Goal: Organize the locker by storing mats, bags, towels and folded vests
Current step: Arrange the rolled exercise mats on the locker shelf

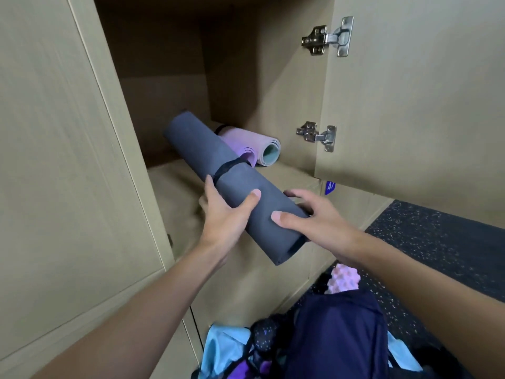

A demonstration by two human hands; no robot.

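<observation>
Navy fabric: a dark bag (336, 337) sits nearest, low on the speckled floor (437, 242). Light-blue cloth (218, 343) lies beside it and a knobbly pink roller (344, 279) just behind.
Right grip (314, 214): curled round the near end of the grey mat (232, 184), thumb laid on top, fingers wrapped over the far side.
Left grip (226, 214): thumb over the top, fingers underneath, clasping the roll a little further along, just short of the black strap (228, 168).
Grey mat: rolled and held in the air at the locker mouth. Its near end is outside the locker, its far end past the shelf (175, 192) edge.
Axis: runs from the two grips up and away to the left, into the opening. Nearly all the free length lies beyond the hands, and the right grip is nearer the tail. A push along that line looks like the coming move.
Lilac mat (246, 143): lies on the shelf to the right of the grey roll's far half, open end facing out. Whether the two touch, I cannot tell.
Door (410, 105): swung open on the right, on two metal hinges (317, 135).
</observation>
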